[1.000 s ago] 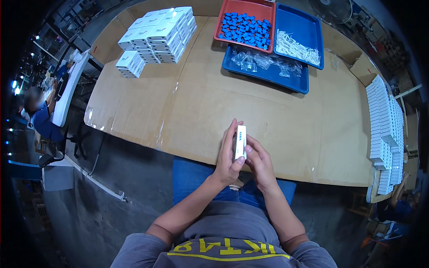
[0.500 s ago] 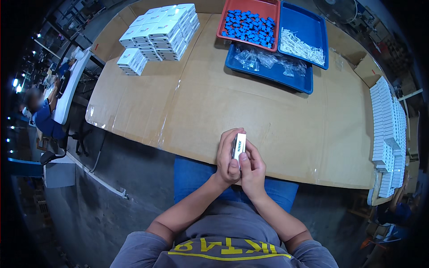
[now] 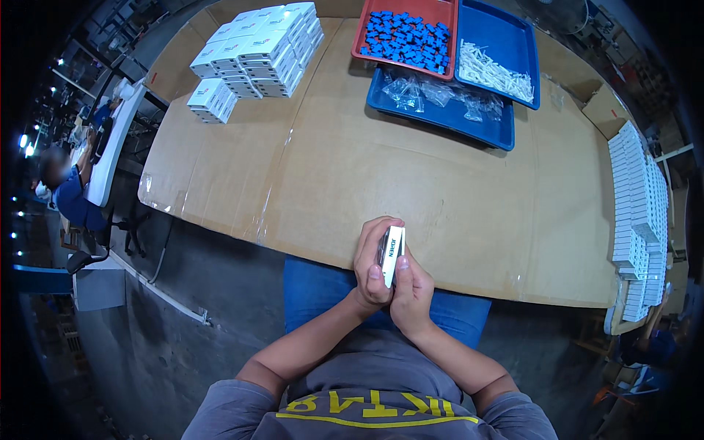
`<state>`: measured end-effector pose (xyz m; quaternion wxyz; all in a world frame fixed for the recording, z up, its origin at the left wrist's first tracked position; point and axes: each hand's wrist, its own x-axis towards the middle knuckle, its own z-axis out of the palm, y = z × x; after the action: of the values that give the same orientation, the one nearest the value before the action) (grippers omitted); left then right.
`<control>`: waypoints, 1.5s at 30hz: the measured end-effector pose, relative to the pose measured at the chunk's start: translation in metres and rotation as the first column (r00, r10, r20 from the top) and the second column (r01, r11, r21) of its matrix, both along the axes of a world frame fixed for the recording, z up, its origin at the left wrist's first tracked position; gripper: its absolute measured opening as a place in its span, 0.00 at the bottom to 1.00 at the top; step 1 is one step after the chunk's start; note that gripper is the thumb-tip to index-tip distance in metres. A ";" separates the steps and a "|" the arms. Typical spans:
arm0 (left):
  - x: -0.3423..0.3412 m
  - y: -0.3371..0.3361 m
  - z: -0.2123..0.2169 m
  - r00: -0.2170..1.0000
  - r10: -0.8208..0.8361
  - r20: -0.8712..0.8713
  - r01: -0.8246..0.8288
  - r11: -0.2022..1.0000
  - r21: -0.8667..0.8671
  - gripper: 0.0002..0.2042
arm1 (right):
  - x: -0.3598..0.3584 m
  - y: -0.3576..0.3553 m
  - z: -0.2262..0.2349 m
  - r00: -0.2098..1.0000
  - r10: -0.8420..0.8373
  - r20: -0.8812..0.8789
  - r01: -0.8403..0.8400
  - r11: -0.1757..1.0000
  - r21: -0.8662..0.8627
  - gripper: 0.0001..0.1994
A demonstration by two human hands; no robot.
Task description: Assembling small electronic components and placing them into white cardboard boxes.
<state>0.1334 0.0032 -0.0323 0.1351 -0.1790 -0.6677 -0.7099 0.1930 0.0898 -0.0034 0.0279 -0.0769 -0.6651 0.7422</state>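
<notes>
A small white box (image 3: 391, 257) with dark lettering on its narrow face stands tilted between my two hands, just over the table's near edge. Around its left side my left hand (image 3: 369, 265) is wrapped, fingers curled over the far end and thumb along the near part. My right hand (image 3: 412, 292) grips the right side, its thumb pressed against the box's edge. The right fingers are mostly hidden behind the box and hand.
Cardboard covers the table (image 3: 337, 176). White boxes (image 3: 257, 51) are stacked at the far left, more white boxes (image 3: 634, 213) at the right edge. A red tray (image 3: 359, 44) of blue pieces and a blue tray (image 3: 499, 18) of white pieces overlap a blue tray (image 3: 440, 128) with clear bags.
The box has moved slightly toward me and turned a little in my hands. My right fingers, seen beside the box before, have drawn in behind it.
</notes>
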 end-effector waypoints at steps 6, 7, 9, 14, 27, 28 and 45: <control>0.001 0.003 -0.002 1.000 -0.006 0.023 0.006 1.000 0.021 0.43 | -0.004 0.004 0.001 1.000 0.021 0.021 -0.021 1.000 0.002 0.27; -0.001 0.004 -0.002 1.000 -0.007 0.023 0.007 1.000 0.021 0.43 | -0.008 0.006 0.001 0.999 0.023 0.027 -0.024 0.999 0.024 0.28; -0.008 0.005 -0.002 0.999 0.018 -0.043 -0.025 0.987 -0.156 0.48 | -0.017 0.015 0.010 0.997 0.026 0.073 -0.022 0.999 -0.048 0.29; -0.015 -0.006 -0.005 0.992 -0.124 0.002 0.121 0.964 -0.236 0.55 | -0.027 0.043 0.012 0.983 0.124 0.133 -0.113 0.989 -0.094 0.29; 0.002 0.002 0.034 0.361 -0.585 0.727 0.098 0.799 0.594 0.38 | -0.041 0.075 -0.012 0.805 0.405 -0.434 0.028 0.704 0.709 0.45; 0.002 0.003 0.036 0.336 -0.612 0.716 0.096 0.779 0.620 0.38 | -0.042 0.074 -0.012 0.797 0.385 -0.466 0.069 0.708 0.703 0.45; 0.006 0.008 0.042 0.360 -0.585 0.726 0.205 0.809 0.551 0.34 | -0.044 0.064 -0.022 0.657 0.284 -0.698 0.319 0.735 0.599 0.43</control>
<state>0.1397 0.0113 0.0094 -0.3727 0.0789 -0.4284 -0.8193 0.1493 0.1541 -0.0256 0.3343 0.2463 -0.8128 0.4086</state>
